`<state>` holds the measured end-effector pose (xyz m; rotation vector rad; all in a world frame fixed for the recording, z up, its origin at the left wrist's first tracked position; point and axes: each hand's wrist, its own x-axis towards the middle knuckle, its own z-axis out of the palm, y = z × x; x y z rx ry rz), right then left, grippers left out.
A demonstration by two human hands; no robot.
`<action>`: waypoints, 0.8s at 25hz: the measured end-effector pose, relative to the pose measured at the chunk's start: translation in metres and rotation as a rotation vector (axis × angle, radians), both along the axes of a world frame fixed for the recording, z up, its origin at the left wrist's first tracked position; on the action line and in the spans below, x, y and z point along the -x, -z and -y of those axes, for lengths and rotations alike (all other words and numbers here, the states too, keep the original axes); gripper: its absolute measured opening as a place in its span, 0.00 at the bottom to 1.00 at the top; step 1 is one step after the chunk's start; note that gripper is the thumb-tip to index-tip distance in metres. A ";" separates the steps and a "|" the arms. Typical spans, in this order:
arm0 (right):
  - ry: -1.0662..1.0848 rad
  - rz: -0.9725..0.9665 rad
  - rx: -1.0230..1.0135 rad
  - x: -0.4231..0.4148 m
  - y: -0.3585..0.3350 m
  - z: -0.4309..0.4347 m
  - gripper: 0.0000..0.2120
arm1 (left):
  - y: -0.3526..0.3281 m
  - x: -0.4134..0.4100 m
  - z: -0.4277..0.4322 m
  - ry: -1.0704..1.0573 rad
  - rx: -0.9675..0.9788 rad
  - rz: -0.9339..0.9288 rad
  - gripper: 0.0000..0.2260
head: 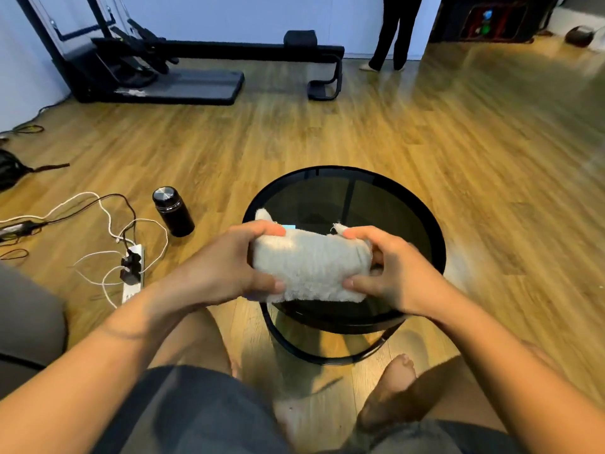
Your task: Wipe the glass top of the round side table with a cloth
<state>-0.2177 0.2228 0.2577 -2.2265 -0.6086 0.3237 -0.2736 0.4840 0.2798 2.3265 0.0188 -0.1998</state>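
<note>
I hold the folded cloth (pixel 309 267) above the round side table (pixel 406 204), my left hand (pixel 226 267) and right hand (pixel 393 273) gripping its ends. I judge the wiping is not yet begun.

Black cylindrical steel-lidded flask (pixel 173 211) upright on wood-plank floor (pixel 360 132). White power strip (pixel 132 273) with tangled white and black cables beside it. Black exercise machine (pixel 157 60) against wall; person's dark-trousered legs (pixel 391 34) beyond.
</note>
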 end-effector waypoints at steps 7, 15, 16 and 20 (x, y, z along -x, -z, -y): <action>0.060 -0.207 -0.191 -0.069 0.010 -0.137 0.07 | 0.034 -0.027 -0.133 -0.120 -0.020 0.147 0.09; 0.185 -0.348 0.014 -0.088 0.172 -0.323 0.10 | 0.200 0.007 -0.245 -0.905 0.418 -0.037 0.10; 0.193 -0.352 0.061 -0.090 0.192 -0.338 0.08 | 0.221 0.009 -0.250 -0.957 0.423 -0.044 0.09; 0.171 -0.449 0.288 -0.100 0.244 -0.373 0.14 | 0.289 0.010 -0.267 -1.100 0.424 -0.294 0.22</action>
